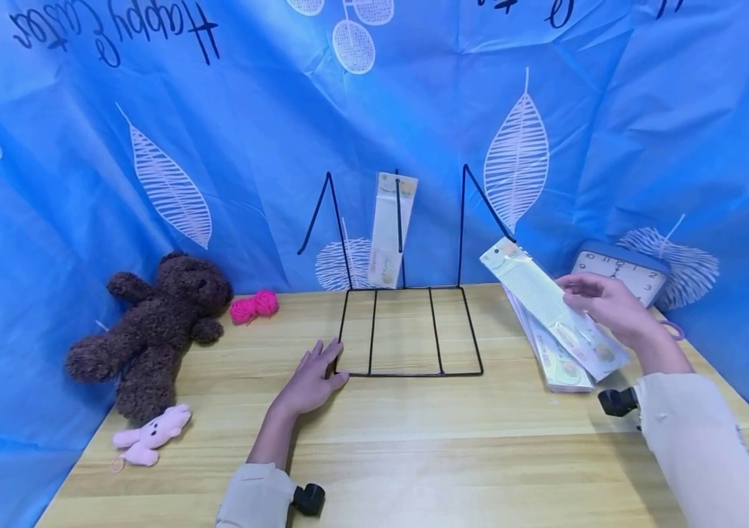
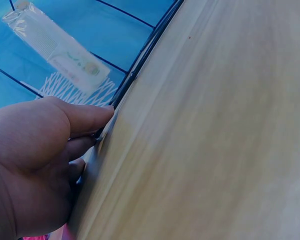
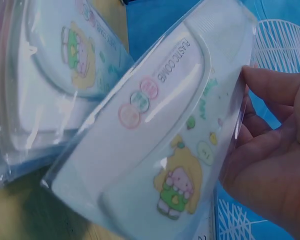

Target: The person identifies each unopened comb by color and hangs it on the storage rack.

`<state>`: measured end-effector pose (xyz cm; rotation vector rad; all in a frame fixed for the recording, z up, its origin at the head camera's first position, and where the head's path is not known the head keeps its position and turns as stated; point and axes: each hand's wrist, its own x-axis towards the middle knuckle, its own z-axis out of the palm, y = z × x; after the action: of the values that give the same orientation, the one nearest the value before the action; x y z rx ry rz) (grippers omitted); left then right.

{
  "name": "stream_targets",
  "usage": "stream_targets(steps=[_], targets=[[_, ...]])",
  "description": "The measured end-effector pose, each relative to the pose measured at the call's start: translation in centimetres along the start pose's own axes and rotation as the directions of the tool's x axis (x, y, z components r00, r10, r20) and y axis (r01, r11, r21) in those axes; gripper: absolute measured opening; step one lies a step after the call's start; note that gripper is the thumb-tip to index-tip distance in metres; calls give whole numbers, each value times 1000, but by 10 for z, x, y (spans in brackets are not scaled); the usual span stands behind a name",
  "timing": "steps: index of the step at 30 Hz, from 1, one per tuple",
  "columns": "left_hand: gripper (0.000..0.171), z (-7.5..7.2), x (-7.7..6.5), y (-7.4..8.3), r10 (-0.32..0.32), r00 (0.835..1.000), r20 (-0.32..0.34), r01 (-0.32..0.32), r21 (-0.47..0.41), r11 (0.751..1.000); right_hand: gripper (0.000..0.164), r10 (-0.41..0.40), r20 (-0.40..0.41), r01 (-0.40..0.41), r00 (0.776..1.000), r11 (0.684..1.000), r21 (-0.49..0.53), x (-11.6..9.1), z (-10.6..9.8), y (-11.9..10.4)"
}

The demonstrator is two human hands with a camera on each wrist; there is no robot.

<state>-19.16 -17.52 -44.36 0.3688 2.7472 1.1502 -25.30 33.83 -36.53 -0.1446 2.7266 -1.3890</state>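
Observation:
A black wire rack [image 1: 407, 330] stands mid-table, with one packaged white comb [image 1: 390, 227] hanging on its middle prong; the same comb [image 2: 57, 47] shows in the left wrist view. My left hand [image 1: 314, 378] lies flat on the table, fingers straight, touching the rack's front left corner [image 2: 110, 117]. My right hand [image 1: 602, 304] pinches the edge of a packaged comb [image 1: 549, 304] and holds it tilted above a stack of like packs [image 1: 555, 359]. Up close, the held pack [image 3: 155, 145] shows a cartoon print, with my fingers [image 3: 270, 145] on its right edge.
A brown teddy bear [image 1: 153, 323] and a small pink plush [image 1: 150, 436] lie at the table's left, with a pink yarn ball [image 1: 254, 306] behind. A clock [image 1: 621, 273] leans at the back right. Blue leaf-print cloth [image 1: 216, 132] walls the table in.

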Motion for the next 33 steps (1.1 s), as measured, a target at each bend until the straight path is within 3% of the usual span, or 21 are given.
stream_targets(steps=[4, 11, 17, 33], targets=[[59, 0, 0, 1, -5, 1000, 1, 5, -10, 1000, 44, -68, -13, 68, 998, 997, -23, -1, 3, -4], [59, 1, -2, 0, 5, 1000, 1, -5, -19, 1000, 43, -76, 8, 77, 997, 995, -63, -2, 10, -17], [59, 1, -1, 0, 2, 1000, -7, -2, -10, 1000, 39, -136, 18, 137, 991, 987, -88, -1, 18, -32], [59, 0, -1, -2, 18, 1000, -7, -19, -21, 1000, 32, -257, 100, 264, 961, 963, -55, -6, 40, -75]])
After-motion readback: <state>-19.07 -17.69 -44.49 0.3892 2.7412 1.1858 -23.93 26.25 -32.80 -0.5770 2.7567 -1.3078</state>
